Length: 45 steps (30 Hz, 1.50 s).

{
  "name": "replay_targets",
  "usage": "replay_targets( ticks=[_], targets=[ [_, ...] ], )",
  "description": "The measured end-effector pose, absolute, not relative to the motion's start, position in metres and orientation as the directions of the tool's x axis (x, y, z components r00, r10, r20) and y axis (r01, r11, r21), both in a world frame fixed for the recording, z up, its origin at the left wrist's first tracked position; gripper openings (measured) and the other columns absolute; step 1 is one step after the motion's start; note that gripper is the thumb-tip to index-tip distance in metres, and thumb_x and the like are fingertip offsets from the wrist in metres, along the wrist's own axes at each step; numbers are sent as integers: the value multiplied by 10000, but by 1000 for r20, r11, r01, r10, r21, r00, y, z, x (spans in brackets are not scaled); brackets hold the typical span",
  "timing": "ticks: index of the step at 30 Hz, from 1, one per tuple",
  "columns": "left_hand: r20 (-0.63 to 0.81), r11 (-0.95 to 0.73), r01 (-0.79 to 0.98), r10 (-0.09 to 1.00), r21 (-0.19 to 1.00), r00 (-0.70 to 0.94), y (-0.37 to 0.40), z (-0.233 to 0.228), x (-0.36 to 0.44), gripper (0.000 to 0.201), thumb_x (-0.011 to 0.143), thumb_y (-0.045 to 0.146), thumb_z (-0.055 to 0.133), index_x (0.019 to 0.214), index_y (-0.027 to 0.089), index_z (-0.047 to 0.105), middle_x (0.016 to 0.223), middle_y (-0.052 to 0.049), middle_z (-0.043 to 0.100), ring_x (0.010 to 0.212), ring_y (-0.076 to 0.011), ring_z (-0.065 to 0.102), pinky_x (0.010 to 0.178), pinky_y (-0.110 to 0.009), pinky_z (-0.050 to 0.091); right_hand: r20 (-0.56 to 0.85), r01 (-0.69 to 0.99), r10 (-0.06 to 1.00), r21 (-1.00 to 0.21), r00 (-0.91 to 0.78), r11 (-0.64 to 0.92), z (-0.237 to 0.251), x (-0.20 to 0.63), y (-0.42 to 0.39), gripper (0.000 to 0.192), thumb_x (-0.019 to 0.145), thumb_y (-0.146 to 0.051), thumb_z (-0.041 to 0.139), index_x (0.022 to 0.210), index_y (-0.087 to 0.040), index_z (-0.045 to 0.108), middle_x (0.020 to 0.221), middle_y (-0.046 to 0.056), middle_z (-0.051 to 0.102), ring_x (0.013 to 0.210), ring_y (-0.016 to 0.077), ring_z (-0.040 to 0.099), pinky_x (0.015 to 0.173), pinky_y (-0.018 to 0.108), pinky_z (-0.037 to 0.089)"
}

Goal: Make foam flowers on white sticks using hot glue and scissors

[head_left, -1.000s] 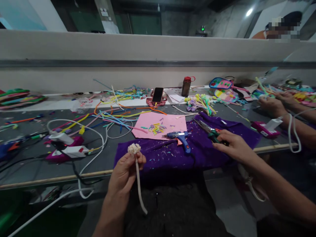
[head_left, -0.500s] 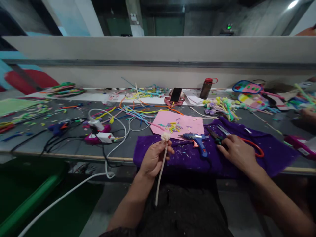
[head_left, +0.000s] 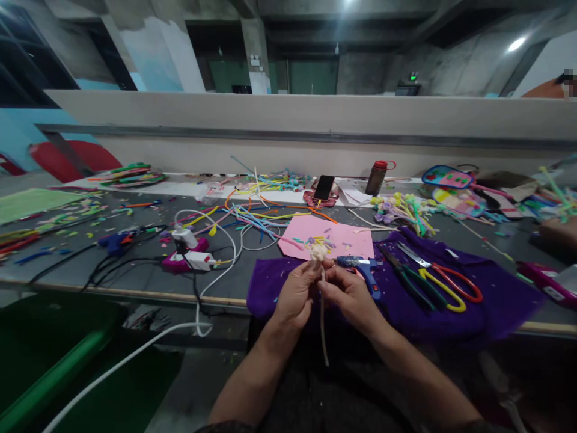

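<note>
Pinched in my left hand (head_left: 294,293) is a cream fuzzy flower (head_left: 318,252), with its long stem (head_left: 323,334) hanging down toward my lap. My right hand (head_left: 350,296) meets it just below the bloom, thumb and fingers closed on the stem. Close behind my right hand a blue glue gun (head_left: 371,280) lies on a purple cloth (head_left: 500,294). Green-handled pliers (head_left: 417,281) and scissors (head_left: 446,275) with red and yellow handles rest on the cloth to the right. Beyond my hands, a pink foam sheet (head_left: 295,231) bears small coloured snippets.
A power strip (head_left: 192,260) with white and black cables and another glue gun (head_left: 116,242) lie to the left. Loose pipe cleaners (head_left: 252,218) spread behind. A phone (head_left: 324,187), a bottle (head_left: 377,178) and a bundle of fuzzy flowers (head_left: 403,211) stand farther back.
My right hand has left the pliers and scissors and moved left to grip the flower's stem beside my left hand. The view has tilted up slightly.
</note>
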<state>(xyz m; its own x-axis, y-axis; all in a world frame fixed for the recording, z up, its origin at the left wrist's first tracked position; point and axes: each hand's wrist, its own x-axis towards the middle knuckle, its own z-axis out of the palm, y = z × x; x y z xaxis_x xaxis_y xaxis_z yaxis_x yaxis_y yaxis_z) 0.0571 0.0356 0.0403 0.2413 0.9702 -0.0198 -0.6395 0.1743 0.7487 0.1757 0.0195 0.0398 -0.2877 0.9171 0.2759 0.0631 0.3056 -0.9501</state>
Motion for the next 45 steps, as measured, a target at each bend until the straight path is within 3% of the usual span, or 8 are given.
replay_targets(
  ticks=[4,6,9,19,29,35,40,45],
  targets=[
    [-23,189,-606,962,773,271,35,37,58,281,727,335,637,899,114,660,693,-23,612,466,-62,489,394,-168,373,147,-153,939,-983,-312,103,37,176,22,234,789,-368,567,687,-165,511,620,-28,568,435,59,463,438,191,370],
    [-11,189,-592,957,783,291,34,36,59,297,723,344,636,912,116,654,736,-36,624,513,-80,523,408,-170,388,75,-181,939,-983,-334,15,36,182,20,260,765,-385,593,679,-157,503,604,-24,581,391,42,439,389,168,340],
    [-36,194,-542,957,818,289,34,32,61,268,687,319,673,847,105,658,634,-11,595,480,-75,509,429,-177,406,16,-164,924,-985,-383,-51,32,191,19,292,734,-409,621,673,-145,511,538,-26,577,353,36,422,349,151,314],
    [-83,180,-481,973,858,216,29,25,66,233,647,329,703,693,108,645,557,11,552,446,-61,456,432,-179,369,52,-139,908,-990,-415,-6,22,200,11,264,780,-384,578,700,-133,562,533,-27,571,343,28,404,341,145,287],
    [-88,100,-560,995,822,48,33,28,60,208,585,258,755,727,131,672,698,-5,626,583,-72,505,529,-169,382,-62,58,915,-997,-398,-42,9,221,-15,235,810,-347,553,717,-132,579,543,-28,535,400,39,403,385,153,287],
    [-58,92,-532,995,842,80,28,25,67,172,584,237,754,695,126,682,694,-8,636,597,-70,518,567,-171,390,66,-64,928,-997,-367,46,20,208,-10,173,784,-290,601,901,-167,567,730,-12,566,581,68,458,497,167,348],
    [-30,102,-488,988,867,153,19,20,69,216,599,246,741,778,141,680,738,-22,642,596,-96,533,512,-187,394,121,-105,947,-990,-298,93,22,194,-1,167,802,-324,577,805,-163,536,625,-39,528,451,42,352,417,166,270],
    [12,110,-437,964,893,267,12,21,59,510,567,160,754,1060,172,623,991,-78,649,842,-162,578,667,-213,449,89,37,942,-994,-325,107,20,208,-4,235,823,-360,548,740,-141,567,576,-37,500,441,39,328,409,172,231]
  ],
)
